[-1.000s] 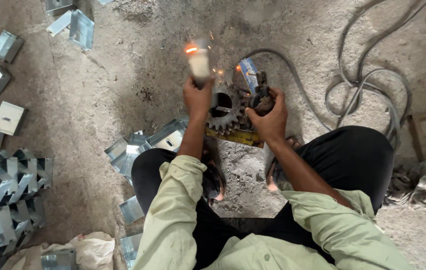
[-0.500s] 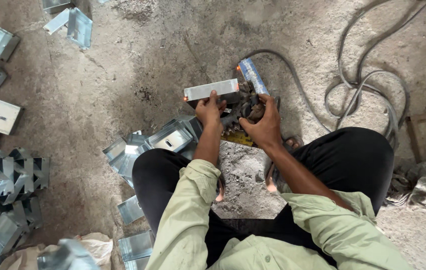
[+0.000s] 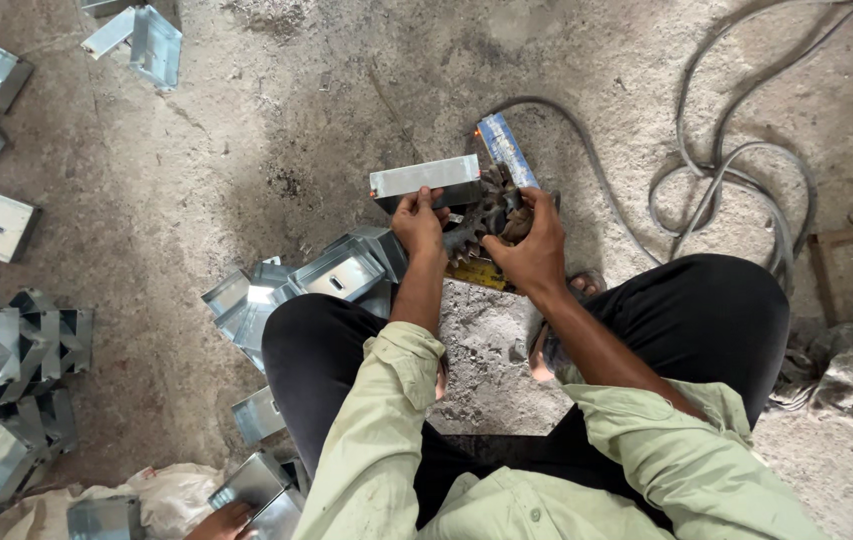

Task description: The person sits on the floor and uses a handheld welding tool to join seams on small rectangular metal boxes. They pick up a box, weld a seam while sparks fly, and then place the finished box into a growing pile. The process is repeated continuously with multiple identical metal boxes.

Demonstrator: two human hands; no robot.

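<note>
The floor [image 3: 246, 150] was rough grey concrete, dusty all over. I watched from far off. The shiny metal box [image 3: 426, 180] lay flat across the top of a dark gear wheel [image 3: 481, 215], so the wheel could hold it up. My left hand [image 3: 418, 222] was closed on the box's near edge to keep it steady. My right hand [image 3: 529, 245] gripped the gear wheel, beside a blue tool [image 3: 506, 150] with a grey cable [image 3: 706, 170]. More metal boxes [image 3: 336, 270] lay piled near my left knee, close enough to grab. Another person's hand [image 3: 221, 520] touched boxes at the bottom edge.
</note>
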